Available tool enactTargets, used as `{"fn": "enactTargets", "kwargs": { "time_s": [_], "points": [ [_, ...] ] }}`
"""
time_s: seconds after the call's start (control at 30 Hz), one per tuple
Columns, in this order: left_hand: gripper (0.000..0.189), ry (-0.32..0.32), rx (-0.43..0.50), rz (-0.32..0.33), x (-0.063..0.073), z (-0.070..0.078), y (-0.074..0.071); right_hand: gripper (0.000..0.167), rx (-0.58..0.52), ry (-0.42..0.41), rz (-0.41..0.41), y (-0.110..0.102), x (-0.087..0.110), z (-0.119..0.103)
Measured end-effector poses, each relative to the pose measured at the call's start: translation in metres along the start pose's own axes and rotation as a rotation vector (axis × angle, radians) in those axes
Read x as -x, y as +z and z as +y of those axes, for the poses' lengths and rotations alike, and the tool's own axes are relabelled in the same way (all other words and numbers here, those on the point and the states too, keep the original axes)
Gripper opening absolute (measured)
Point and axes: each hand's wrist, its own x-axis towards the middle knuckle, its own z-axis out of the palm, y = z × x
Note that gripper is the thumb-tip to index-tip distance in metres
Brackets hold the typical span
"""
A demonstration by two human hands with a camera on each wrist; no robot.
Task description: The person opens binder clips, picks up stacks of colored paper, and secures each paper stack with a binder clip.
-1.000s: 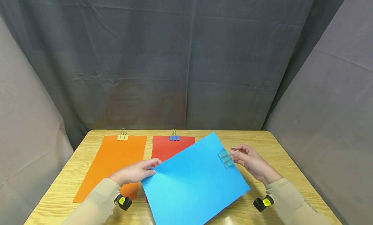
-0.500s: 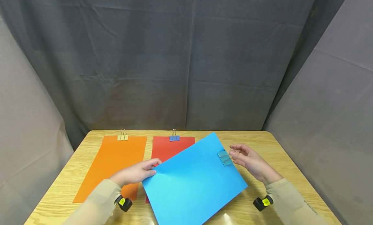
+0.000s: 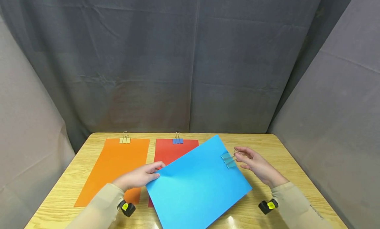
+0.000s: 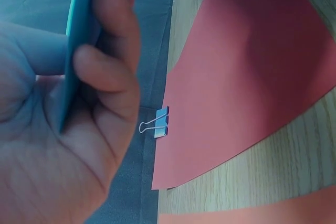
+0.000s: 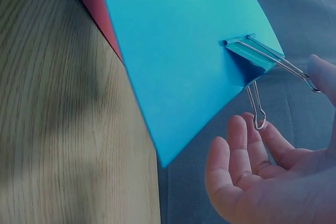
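Blue paper [image 3: 199, 186] is held tilted above the table. My left hand [image 3: 139, 175] pinches its left edge, thumb on the front and fingers curled behind, as the left wrist view shows. A teal binder clip [image 3: 228, 160] sits on the paper's upper right edge. At its wire handles is my right hand [image 3: 256, 164]. In the right wrist view the thumb touches one handle [image 5: 286, 65] and the fingertips touch the other, with the two handles spread apart. The clip's mouth lies over the paper edge.
Orange paper [image 3: 115, 169] with a yellow binder clip [image 3: 124, 140] lies at the table's left. Red paper [image 3: 169, 151] with a blue binder clip [image 3: 177, 141] lies beside it, partly hidden by the blue paper. Grey curtains [image 3: 154, 64] stand behind the wooden table [image 3: 285, 169].
The teal clip has shifted slightly left, further onto the paper. Its handles have spread as my right thumb and fingers eased apart. My left hand has hardly moved.
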Motion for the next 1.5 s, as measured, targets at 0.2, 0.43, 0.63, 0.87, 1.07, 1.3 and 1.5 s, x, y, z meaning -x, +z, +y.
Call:
{"fn": "enactTargets", "kwargs": {
  "time_s": [0.2,0.43,0.63,0.87,1.07,1.3,1.5],
  "points": [
    [0.022,0.021,-0.002,0.000,0.000,0.000,0.001,0.068,0.020,-0.011,0.020,-0.001,0.000,0.003],
    [0.022,0.035,-0.011,0.001,-0.001,-0.001,0.002,0.067,0.025,-0.026,0.024,-0.003,0.000,0.006],
    [0.023,0.032,-0.005,0.001,-0.002,-0.002,0.003,0.064,0.027,-0.045,0.015,-0.005,0.000,0.009],
    [0.023,0.017,0.016,-0.004,-0.001,-0.004,0.003,0.066,0.032,-0.029,0.034,-0.011,0.002,0.010],
    [0.022,0.007,0.026,0.003,-0.001,-0.004,0.004,0.065,0.023,-0.040,0.027,-0.013,0.004,0.011],
    [0.022,-0.008,0.046,0.014,-0.002,-0.004,0.005,0.066,0.023,-0.038,0.039,-0.020,0.008,0.009],
    [0.021,0.005,0.067,0.041,-0.007,-0.001,0.008,0.071,-0.041,-0.054,0.066,-0.029,0.013,0.009]
  ]
}}
